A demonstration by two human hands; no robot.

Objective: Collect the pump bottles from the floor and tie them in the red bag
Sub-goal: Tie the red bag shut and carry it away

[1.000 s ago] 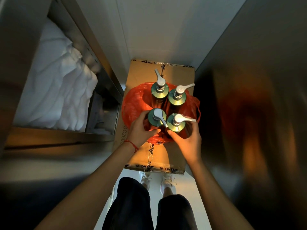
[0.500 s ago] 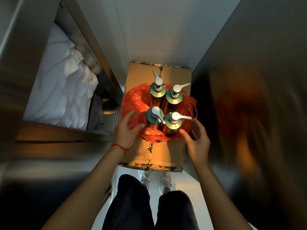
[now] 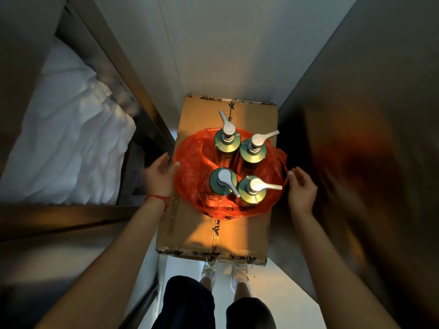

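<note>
Four pump bottles [image 3: 237, 167] upright in red bag [image 3: 190, 172] on cardboard box [image 3: 202, 233]. Left hand [image 3: 159, 176], right hand [image 3: 301, 191] now withdrawn to bag's sides, fingers released, holding nothing.

Both bare forearms are reaching up from the bottom corners of the frame toward its centre, converging as they go. The left hand [image 3: 159, 178] is sitting left of centre, fingers spread and loosely curled, palm turning inward to the right, thumb pointing toward the middle of the frame; it is gripping nothing. A thin red string bracelet [image 3: 157, 200] is circling the left wrist. The right hand [image 3: 301, 189] is hanging right of centre at about the same height, fingers relaxed and apart, palm facing left, likewise closing on nothing. At the bottom centre, two legs in dark shorts are standing, with pale shoes [image 3: 224, 271] just above them.
</note>
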